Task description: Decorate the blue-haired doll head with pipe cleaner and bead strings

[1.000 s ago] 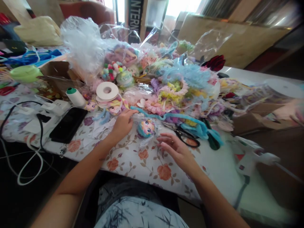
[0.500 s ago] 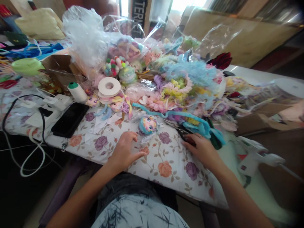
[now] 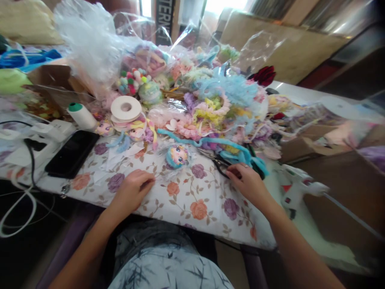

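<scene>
A small doll head (image 3: 177, 155) with blue hair and big painted eyes lies on clear plastic at mid-table. To its left, near the table's front, is my left hand (image 3: 134, 190); its fingers are drawn together with the thumb, and nothing shows in them. On the other side, my right hand (image 3: 246, 182) has its fingers curled at the dark handles of scissors (image 3: 219, 163), which lie flat, blades toward the doll head. Just behind the scissors runs a light-blue fuzzy strip (image 3: 207, 140).
A heap of pastel ruffles (image 3: 231, 92) fills the back. At left are a ribbon spool (image 3: 126, 107), a thread cone (image 3: 81, 115), a black phone (image 3: 72, 153) and plugged chargers (image 3: 52, 130). A white glue gun (image 3: 296, 186) stands right, beside a cardboard box (image 3: 339, 188).
My left hand has drawn back left from the doll head, and its spread fingers have come together. My right hand stays by the scissors. The whole view has shifted.
</scene>
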`<state>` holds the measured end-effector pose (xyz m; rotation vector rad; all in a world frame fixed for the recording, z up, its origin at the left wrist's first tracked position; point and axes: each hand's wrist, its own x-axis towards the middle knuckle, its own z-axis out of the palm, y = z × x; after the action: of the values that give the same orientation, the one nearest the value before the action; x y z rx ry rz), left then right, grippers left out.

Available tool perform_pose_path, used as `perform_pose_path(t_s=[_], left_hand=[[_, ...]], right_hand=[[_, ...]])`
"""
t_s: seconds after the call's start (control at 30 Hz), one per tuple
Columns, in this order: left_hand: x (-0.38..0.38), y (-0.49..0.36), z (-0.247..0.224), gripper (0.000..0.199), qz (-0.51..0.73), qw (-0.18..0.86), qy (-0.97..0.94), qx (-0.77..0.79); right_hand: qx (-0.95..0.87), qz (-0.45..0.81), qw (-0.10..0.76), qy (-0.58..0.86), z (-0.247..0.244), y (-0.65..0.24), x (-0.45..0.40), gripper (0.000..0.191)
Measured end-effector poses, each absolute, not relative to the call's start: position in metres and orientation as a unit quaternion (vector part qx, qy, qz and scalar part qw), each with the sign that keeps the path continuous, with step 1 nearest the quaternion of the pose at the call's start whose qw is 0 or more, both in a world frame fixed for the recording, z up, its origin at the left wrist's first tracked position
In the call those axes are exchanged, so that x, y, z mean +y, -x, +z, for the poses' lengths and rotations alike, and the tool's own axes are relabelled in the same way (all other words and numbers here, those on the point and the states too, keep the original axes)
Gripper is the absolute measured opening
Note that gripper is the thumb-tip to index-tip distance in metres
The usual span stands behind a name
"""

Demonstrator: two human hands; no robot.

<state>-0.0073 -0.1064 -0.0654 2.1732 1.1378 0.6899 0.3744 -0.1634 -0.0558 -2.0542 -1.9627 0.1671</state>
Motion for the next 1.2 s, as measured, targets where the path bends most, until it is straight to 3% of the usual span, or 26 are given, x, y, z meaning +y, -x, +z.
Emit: perform_pose_path(t_s=[0.13,0.3,0.47,0.6,0.83,1.0,1.13,1.2], left_hand=[[-0.102,0.027,-0.066,0.017,0.213,0.261,-0.844,0.418],[-0.099,0.04,-0.063,0.021,0.2,0.226,-0.841,0.449],[-0.098,0.038,-0.061,0.021,0.263,0.165,-0.806,0.504],[-0.102,0.021,-0.06,0.015,0.328,0.202,-0.806,0.449],[-0.101,-0.007,-0.073,0.009,0.371,0.243,-0.829,0.342],[-0.099,-0.009,-0.081,0.007,0.351,0.237,-0.845,0.327],[-0.103,-0.007,-0.082,0.008,0.355,0.239,-0.843,0.327],[-0.106,-0.006,-0.082,0.009,0.355,0.236,-0.842,0.331]], right_hand=[[-0.68,-0.017,0.122,0.722,-0.058,-0.382,-0.157,0.029],[-0.711,0.033,0.039,0.702,-0.052,-0.392,-0.146,0.03],[-0.736,0.063,-0.003,0.674,-0.039,-0.387,-0.143,0.021],[-0.716,0.115,0.046,0.687,-0.026,-0.383,-0.154,0.021],[-0.487,0.456,0.212,0.714,-0.003,-0.392,-0.18,0.045],[-0.424,0.537,0.238,0.69,0.003,-0.383,-0.195,0.046],[-0.468,0.629,0.261,0.564,-0.014,-0.352,-0.21,0.053],[-0.481,0.668,0.23,0.519,-0.024,-0.333,-0.218,0.063]])
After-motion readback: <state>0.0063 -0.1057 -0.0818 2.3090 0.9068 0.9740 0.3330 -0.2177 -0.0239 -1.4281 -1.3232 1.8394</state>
